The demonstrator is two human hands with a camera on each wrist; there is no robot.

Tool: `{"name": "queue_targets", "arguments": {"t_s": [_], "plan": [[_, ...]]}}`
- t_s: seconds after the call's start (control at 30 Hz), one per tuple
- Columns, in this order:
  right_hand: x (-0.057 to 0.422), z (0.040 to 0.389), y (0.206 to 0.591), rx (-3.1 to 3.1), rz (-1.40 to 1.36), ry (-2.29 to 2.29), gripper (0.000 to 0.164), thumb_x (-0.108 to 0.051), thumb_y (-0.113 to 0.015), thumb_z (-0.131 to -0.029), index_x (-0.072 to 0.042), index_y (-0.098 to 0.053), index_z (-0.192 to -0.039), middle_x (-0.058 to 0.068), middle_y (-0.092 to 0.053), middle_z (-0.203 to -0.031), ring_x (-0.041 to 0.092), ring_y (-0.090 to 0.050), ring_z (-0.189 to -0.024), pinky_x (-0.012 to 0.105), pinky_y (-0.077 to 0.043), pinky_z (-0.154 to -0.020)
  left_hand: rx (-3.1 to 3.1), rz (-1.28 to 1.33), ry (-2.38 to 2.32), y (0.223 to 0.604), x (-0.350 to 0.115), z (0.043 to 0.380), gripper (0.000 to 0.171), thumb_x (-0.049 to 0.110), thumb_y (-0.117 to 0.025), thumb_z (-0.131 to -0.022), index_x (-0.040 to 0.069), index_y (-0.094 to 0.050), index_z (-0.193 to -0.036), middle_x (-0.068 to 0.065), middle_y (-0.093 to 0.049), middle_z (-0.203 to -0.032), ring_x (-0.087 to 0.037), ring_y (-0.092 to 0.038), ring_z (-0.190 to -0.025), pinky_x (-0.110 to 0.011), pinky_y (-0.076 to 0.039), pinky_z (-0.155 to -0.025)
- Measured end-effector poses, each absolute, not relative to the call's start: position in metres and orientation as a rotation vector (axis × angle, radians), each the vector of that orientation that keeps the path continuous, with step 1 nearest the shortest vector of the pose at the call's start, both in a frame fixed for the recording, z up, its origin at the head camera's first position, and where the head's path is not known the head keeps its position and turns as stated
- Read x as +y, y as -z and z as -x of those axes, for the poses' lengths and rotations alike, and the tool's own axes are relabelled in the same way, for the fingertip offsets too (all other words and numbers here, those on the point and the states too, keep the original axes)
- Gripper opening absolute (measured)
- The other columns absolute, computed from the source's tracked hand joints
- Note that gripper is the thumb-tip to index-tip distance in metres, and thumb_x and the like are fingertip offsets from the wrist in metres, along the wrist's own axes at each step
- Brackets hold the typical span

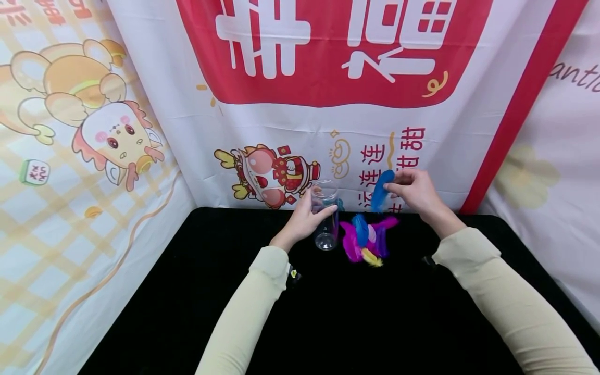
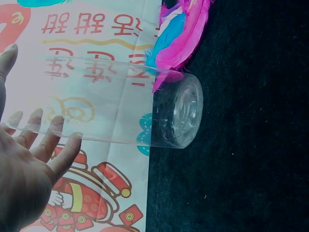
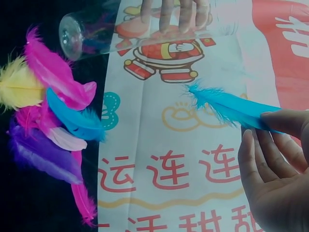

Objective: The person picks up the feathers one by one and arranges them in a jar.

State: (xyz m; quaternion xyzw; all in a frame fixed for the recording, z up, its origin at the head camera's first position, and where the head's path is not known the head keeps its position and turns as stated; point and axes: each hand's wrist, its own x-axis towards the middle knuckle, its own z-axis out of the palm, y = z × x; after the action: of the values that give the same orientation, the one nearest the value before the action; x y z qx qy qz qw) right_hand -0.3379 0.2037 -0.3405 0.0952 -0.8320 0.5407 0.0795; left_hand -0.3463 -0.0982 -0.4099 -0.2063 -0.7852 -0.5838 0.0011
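Right-hand grip pinches slim blue feather; left-hand grip holds clear cylindrical plastic jar. Probably loading; next calls for leftward carry over jar.

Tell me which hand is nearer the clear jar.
Left: the left hand grips the clear jar; the right hand is apart from it, off to its right, pinching a blue feather.
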Motion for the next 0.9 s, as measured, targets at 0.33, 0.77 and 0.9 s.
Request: {"name": "queue_targets", "arguments": {"t_s": [0.33,0.77,0.9], "plan": [[0.199,0.334,0.331,-2.471,-0.3,-1.601,0.027,-0.021,-0.075,-0.095,0.003,-0.07,-0.107,0.007,-0.075,-0.095,0.025,-0.07,-0.088,0.027,-0.057,-0.072,-2.52,0.694,1.819,0.38,-0.1,0.322,0.065,0.022,-0.068,-0.101,-0.001,-0.031,-0.149,-0.024,-0.043,-0.148,-0.034,-0.052,-0.134,-0.046,-0.043,-0.113],[0.194,0.334,0.322,-2.471,-0.284,-1.578,0.032,-0.028,-0.074,-0.096,-0.001,-0.07,-0.114,0.003,-0.076,-0.099,0.03,-0.068,-0.093,0.028,-0.053,-0.073,-2.444,0.641,1.809,0.417,-0.097,0.349,0.067,0.03,-0.072,-0.098,0.011,-0.034,-0.149,-0.015,-0.046,-0.145,-0.027,-0.053,-0.133,-0.043,-0.044,-0.111],[0.194,0.335,0.32,-2.462,-0.293,-1.587,0.032,-0.027,-0.075,-0.096,-0.001,-0.07,-0.113,0.002,-0.076,-0.098,0.026,-0.069,-0.09,0.027,-0.054,-0.074,-2.428,0.648,1.8,0.416,-0.097,0.349,0.065,0.028,-0.072,-0.098,0.011,-0.035,-0.148,-0.014,-0.048,-0.143,-0.027,-0.055,-0.131,-0.043,-0.045,-0.11]]}}
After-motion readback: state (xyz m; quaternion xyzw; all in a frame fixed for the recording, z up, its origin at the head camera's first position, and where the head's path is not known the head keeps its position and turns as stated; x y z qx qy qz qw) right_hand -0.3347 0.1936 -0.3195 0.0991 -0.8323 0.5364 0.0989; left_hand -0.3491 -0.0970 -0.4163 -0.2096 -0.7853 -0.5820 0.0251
